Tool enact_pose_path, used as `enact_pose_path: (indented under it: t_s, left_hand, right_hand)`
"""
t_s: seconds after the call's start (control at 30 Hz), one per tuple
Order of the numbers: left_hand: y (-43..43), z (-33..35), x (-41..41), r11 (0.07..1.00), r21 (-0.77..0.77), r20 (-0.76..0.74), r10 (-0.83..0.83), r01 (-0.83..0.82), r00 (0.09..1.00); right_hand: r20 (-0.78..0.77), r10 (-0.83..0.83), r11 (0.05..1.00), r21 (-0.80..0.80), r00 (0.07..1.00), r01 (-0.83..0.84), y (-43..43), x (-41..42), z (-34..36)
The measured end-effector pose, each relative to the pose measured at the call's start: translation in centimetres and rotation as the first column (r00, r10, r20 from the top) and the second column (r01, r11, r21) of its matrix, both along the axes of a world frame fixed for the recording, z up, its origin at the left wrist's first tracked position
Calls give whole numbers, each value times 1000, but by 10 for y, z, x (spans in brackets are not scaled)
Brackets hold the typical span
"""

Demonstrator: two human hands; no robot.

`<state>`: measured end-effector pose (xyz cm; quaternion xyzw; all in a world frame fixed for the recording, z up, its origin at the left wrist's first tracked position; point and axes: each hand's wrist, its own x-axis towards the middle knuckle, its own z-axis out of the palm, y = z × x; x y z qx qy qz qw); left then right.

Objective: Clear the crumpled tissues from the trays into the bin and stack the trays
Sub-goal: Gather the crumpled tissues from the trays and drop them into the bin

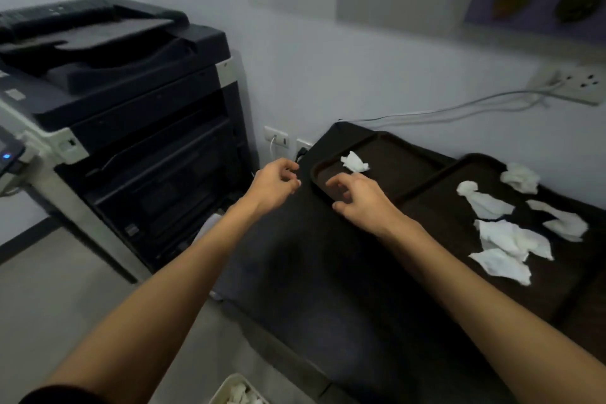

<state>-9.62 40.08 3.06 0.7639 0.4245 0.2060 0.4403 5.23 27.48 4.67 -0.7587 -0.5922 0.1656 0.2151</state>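
Now one crumpled tissue (pixel 354 163) lies on the left tray (pixel 396 154), several tissues (pixel 511 239) on the right tray (pixel 439 207).
The left hand (pixel 275 185) and right hand (pixel 357 198) are loosely curled and seem empty, though blur hides the fingertips; the right hovers over the left tray's near corner, just short of the tissue. The bin (pixel 226 385) sits low in view.

Two trays (pixel 398 157), six tissues (pixel 354 163)
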Motion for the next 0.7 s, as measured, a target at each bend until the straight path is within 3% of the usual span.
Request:
enact_pose_path:
  t_s: [0.2,0.4,0.7]
  left_hand:
    - [10,-14,101,997,55,-132,-54,62,990]
    - [29,-41,177,978,136,-342,-100,155,934]
    - [36,-75,216,936,195,-508,-160,294,846]
  right_hand:
    - [14,-97,994,-58,995,97,10,90,-22]
    - [22,-140,986,-89,990,142,27,127,-48]
    - [-3,-149,987,-55,989,149,24,155,-52]
